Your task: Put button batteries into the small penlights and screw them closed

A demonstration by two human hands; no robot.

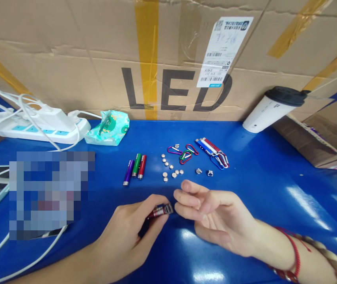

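Observation:
Between its thumb and fingers, my left hand (pixel 135 228) grips a small red pen flashlight (pixel 158 212) with a silver metal end pointing right. My right hand (pixel 224 217) hovers just right of that end, fingers loosely bent and apart, with nothing visible in them. Beyond my hands lie a purple flashlight tube (pixel 128 172), a green one (pixel 136 165) and a red one (pixel 142 166). Several button cells (pixel 171 167) are scattered to their right. Farther right are small metal clips (pixel 210 172), several coloured carabiners (pixel 185 157) and a group of flashlights with carabiners attached (pixel 211 150).
A large cardboard box (pixel 82 59) stands behind the blue table (pixel 263 189). A lidded white cup (pixel 265 112) and an open carton (pixel 313 138) are right. At left are a power strip (pixel 44 132) with cables, a tissue pack (pixel 109 128) and a pixelated area.

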